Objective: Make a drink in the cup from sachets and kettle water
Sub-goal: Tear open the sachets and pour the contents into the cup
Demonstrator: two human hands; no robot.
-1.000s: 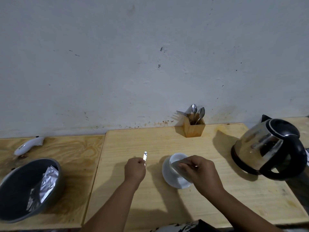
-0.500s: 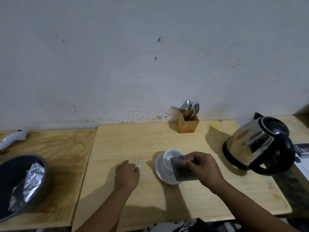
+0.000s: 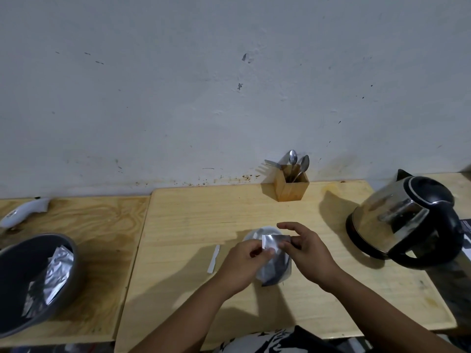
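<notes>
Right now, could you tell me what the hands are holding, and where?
Both the left hand and right hand pinch the silver sachet at its top edge, above the cup.

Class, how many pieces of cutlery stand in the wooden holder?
3: a fork leaning left, a spoon in the middle, a spoon on the right. The holder may hide more.

sachet (image 3: pixel 274 258): silver, held above white cup (image 3: pixel 257 234) | kettle (image 3: pixel 405 220): steel, upright, right of it

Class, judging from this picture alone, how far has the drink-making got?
Done: a torn strip lies on the table, so the sachet looks opened. In hand: both hands, left and right, hold it over the cup. Left: kettle water, stirring.
</notes>
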